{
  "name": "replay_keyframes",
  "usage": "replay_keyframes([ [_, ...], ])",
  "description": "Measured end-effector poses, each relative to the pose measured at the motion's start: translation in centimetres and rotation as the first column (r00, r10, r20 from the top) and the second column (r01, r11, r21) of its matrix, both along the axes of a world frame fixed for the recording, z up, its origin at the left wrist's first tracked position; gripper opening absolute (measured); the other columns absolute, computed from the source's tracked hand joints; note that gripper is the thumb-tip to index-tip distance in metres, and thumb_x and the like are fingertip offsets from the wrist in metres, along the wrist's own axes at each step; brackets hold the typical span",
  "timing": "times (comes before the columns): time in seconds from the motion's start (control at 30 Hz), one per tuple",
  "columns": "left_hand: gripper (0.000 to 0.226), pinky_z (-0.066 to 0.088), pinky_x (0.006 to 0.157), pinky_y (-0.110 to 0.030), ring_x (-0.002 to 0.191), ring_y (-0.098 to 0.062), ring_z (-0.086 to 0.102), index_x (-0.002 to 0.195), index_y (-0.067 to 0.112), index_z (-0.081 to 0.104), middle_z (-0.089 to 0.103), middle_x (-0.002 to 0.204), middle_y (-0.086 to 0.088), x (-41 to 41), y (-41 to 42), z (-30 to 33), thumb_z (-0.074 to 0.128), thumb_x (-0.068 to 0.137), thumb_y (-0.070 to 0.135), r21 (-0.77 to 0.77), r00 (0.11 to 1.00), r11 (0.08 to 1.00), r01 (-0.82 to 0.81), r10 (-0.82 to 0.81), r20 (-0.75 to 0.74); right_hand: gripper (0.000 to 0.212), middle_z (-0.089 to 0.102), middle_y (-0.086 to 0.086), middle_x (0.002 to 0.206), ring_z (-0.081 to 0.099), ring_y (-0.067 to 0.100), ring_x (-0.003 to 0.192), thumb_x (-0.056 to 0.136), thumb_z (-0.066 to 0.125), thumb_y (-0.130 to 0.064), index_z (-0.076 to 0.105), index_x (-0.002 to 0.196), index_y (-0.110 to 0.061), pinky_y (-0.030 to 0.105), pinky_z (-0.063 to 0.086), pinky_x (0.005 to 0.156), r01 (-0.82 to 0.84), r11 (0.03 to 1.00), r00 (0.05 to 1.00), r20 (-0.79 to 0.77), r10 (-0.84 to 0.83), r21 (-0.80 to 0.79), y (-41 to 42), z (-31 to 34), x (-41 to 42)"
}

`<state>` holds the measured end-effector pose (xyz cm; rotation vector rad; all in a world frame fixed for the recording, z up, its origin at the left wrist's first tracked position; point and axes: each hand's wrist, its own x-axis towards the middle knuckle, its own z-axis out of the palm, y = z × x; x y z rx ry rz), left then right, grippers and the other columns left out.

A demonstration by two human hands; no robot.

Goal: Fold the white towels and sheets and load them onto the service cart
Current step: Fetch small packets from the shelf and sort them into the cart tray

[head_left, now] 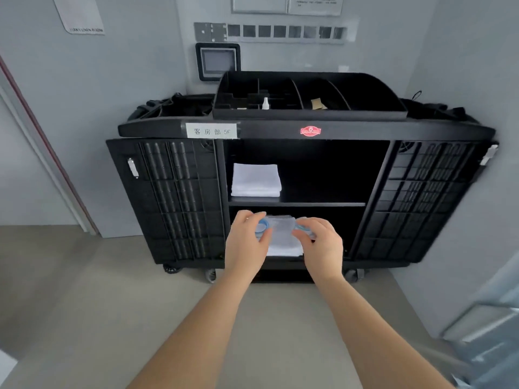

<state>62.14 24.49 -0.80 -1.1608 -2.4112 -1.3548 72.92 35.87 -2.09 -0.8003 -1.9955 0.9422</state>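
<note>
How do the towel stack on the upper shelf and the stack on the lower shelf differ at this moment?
The upper towel stack sits untouched and in full view; the lower towel stack is partly covered by both hands. The left hand and right hand hold a clear, blue-handled item over the lower stack, none over the upper. Both are white, folded, at the shelf's left.

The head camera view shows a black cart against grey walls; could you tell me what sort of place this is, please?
Probably a hotel housekeeping or linen room. A black service cart carries a floor label, folded white towels lie on its shelf, and a wall sign appears to read linen room.
</note>
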Motion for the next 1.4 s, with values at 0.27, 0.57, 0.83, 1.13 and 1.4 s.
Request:
replay_keyframes([
  [0.27,0.026,0.033,0.067,-0.003,0.086,0.001,0.044,0.116,0.016,0.064,0.043,0.107,0.016,-10.5,13.3,5.5,0.063,0.091,0.023,0.073,0.996,0.995,-0.062,0.067,-0.061,0.019,0.057,-0.018,0.105,0.053,-0.01,0.087,0.088,0.067,-0.019,0.07,0.106,-0.025,-0.003,0.037,0.07,-0.039,0.993,0.999,-0.022,0.041,0.11,14.6,5.9,-10.7],
  [0.57,0.035,0.035,0.07,-0.001,0.089,0.001,0.044,0.125,0.017,0.061,0.046,0.111,0.011,-22.8,23.3,8.8,0.064,0.091,0.025,0.116,0.987,0.99,-0.082,0.097,-0.13,0.019,0.06,-0.014,0.107,0.056,0.001,0.084,0.087,0.068,-0.017,0.071,0.104,-0.022,0.002,0.039,0.069,-0.08,0.98,0.994,-0.061,0.093,0.183,24.4,9.7,-23.0],
  [0.83,0.035,0.033,0.074,0.002,0.096,0.003,0.045,0.123,0.017,0.063,0.052,0.115,0.006,-35.6,30.9,11.7,0.068,0.089,0.024,0.205,0.975,0.978,-0.03,0.074,-0.211,0.02,0.061,-0.009,0.112,0.057,0.005,0.094,0.088,0.068,-0.019,0.07,0.108,-0.022,0.007,0.041,0.076,-0.023,0.974,0.996,-0.083,0.043,0.227,32.1,12.3,-35.4],
  [1.13,0.039,0.048,0.077,-0.01,0.1,-0.005,0.05,0.127,0.018,0.06,0.049,0.119,0.005,-48.6,36.5,15.3,0.065,0.09,0.025,0.17,0.976,0.985,0.008,0.029,-0.216,0.02,0.059,-0.013,0.11,0.056,-0.001,0.09,0.088,0.067,-0.02,0.068,0.106,-0.028,0.009,0.041,0.074,-0.058,0.961,0.995,-0.06,0.077,0.269,39.8,16.4,-45.4],
  [1.4,0.042,0.036,0.08,-0.009,0.104,-0.001,0.045,0.13,0.022,0.057,0.048,0.121,0.009,-54.1,41.4,16.8,0.065,0.09,0.025,-0.002,0.949,0.992,0.129,-0.124,-0.288,0.026,0.06,-0.015,0.108,0.053,-0.003,0.097,0.082,0.072,-0.021,0.063,0.095,-0.041,0.011,0.04,0.082,-0.225,0.938,0.974,0.101,0.205,0.264,45.5,18.0,-50.4],
])
